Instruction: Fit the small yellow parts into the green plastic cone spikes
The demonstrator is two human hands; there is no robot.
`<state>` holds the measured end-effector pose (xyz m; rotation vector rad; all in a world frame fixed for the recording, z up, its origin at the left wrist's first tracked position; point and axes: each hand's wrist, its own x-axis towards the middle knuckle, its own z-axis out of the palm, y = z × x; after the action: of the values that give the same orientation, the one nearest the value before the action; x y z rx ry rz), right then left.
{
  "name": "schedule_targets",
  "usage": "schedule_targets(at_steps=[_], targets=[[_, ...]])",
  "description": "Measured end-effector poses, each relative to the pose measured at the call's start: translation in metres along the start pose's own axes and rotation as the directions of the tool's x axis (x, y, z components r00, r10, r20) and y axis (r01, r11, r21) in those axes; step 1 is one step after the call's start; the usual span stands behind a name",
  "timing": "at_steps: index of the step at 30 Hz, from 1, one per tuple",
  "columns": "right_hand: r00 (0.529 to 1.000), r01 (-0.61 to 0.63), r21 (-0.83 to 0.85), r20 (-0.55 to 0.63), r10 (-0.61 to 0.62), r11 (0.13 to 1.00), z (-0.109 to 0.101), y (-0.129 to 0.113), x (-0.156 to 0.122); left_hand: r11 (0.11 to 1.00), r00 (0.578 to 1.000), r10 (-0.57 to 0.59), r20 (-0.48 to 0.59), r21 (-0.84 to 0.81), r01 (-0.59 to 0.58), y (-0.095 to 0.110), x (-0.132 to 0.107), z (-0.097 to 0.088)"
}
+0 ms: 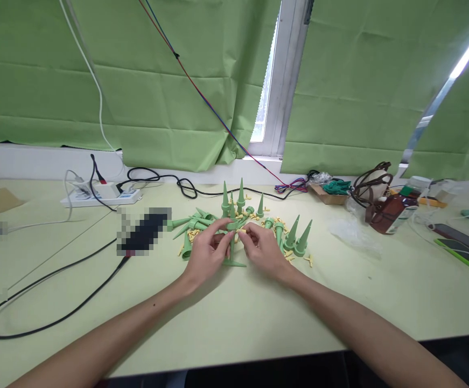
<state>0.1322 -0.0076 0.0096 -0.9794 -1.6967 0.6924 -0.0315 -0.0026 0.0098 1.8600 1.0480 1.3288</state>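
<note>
My left hand [207,250] is closed around a green plastic watering spike [232,226], gripping it near its wide collar. Pinched in the fingertips of my right hand [264,249] is a small yellow T-shaped valve [241,231], right beside the collar of that spike. Whether the valve touches the spike or sits in it, I cannot tell. Behind and around both hands lie more green spikes [301,240], some standing point up, others on their sides. Loose yellow valves [309,260] are scattered among them. My fingers hide part of the pile.
A white power strip [103,198] with plugs and a blurred dark device [147,231] on a black cable [76,307] are at left. To the right are a clear plastic bag [355,237], a brown bottle [396,213], a cardboard box [329,196] and a green-edged device [466,258].
</note>
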Motion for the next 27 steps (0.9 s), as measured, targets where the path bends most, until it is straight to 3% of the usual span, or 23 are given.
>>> schedule_targets(at_steps=[4, 8, 16, 27], targets=[[0.971, -0.231, 0.384, 0.148, 0.187, 0.894, 0.002, -0.004, 0.002, 0.996, 0.998, 0.064, 0.001, 0.056, -0.063, -0.004, -0.001, 0.0], [0.94, -0.341, 0.554, 0.217, 0.264, 0.759, 0.002, -0.007, 0.003, 0.99, 0.992, 0.127, -0.005, 0.057, -0.126, -0.003, 0.0, 0.0], [0.926, -0.378, 0.578, 0.25, 0.284, 0.723, 0.002, -0.005, 0.002, 0.999, 0.999, 0.033, 0.022, 0.031, -0.034, 0.004, 0.0, -0.001], [0.957, -0.28, 0.516, 0.22, 0.191, 0.809, 0.001, -0.001, 0.004, 0.977, 0.989, -0.135, 0.062, -0.156, 0.143, 0.009, 0.002, 0.0]])
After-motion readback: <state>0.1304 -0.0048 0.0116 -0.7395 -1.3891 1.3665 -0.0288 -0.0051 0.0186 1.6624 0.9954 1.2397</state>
